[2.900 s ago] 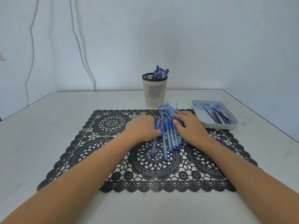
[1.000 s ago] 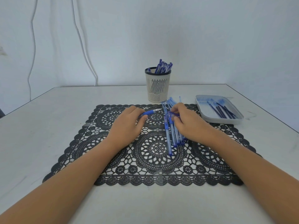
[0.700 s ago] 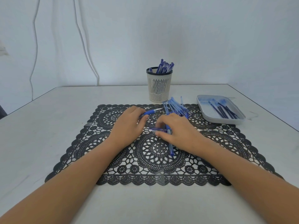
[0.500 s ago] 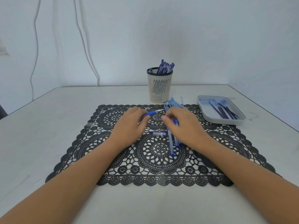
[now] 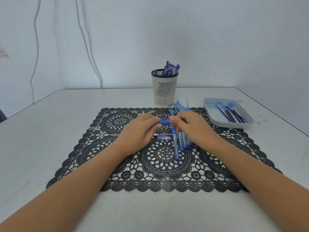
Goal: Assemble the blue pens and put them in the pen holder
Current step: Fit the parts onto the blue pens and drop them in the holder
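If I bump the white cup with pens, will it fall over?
It might tip: the pen holder is tall and narrow, and its pens lean to one side above the rim. It looks like slotted plastic, so probably light and slides easily.

Black lace placemat [image 5: 167,181] on white table [image 5: 50,131]; cables [image 5: 90,56] down wall [image 5: 217,39].

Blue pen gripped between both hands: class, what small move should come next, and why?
Probably the right hand should twist the front end of the blue pen while the left hand steadies it: both grip it at opposite ends, and a loose cap lies on the mat, so assembly looks unfinished.
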A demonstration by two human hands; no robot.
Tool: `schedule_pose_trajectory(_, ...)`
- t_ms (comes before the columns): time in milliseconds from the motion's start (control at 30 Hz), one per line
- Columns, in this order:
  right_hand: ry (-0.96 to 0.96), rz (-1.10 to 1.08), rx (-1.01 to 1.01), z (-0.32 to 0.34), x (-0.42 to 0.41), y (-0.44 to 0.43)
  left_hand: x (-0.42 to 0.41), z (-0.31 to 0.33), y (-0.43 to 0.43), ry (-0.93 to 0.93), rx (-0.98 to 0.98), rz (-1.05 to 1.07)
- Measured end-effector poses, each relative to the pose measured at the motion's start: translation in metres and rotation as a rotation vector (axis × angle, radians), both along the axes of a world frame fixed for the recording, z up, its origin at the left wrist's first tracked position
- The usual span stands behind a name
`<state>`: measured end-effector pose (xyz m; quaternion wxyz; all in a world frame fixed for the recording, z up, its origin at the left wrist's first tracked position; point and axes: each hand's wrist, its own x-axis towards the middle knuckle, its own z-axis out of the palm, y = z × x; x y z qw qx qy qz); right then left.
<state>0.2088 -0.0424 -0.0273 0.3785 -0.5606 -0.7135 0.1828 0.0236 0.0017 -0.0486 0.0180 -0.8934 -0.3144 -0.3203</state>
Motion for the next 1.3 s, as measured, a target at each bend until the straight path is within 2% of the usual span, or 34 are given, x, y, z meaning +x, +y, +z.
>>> schedule_pose_trajectory(400,-0.067,0.069,0.132,0.003,0.0023,-0.002,-0.0015,0.0002,-0.0005,-0.009,-0.039,0.029)
schedule_pose_trajectory(533,0.004,0.035,0.067,0.0027,0.0043,-0.0005,-0.0015,0.0,-0.0017,-0.003,-0.016,0.06)
schedule_pose_trajectory(667,-0.063,0.024,0.024,0.0059,0.0081,-0.0007,-0.0003,0.0003,-0.0021,0.015,-0.007,0.061)
schedule_pose_trajectory(800,0.043,0.093,-0.008,0.0053,0.008,-0.0004,-0.0005,0.0007,-0.0018,-0.003,-0.011,0.061)
schedule_pose_trajectory(933,-0.061,0.064,-0.035,0.0058,0.0064,-0.0012,0.0002,0.0007,-0.003,0.013,0.001,0.054)
schedule_pose_trajectory(1067,0.048,0.133,-0.051,0.0039,0.0081,-0.0006,-0.0003,0.0002,-0.0023,-0.001,-0.003,0.051)
schedule_pose_trajectory(1200,0.045,0.056,0.031,0.0066,0.0045,-0.0022,0.0004,0.0008,-0.0031,0.007,-0.005,0.051)
schedule_pose_trajectory(1300,0.041,0.079,0.059,0.0069,0.0037,-0.0021,-0.0007,0.0008,-0.0012,-0.031,-0.032,0.064)
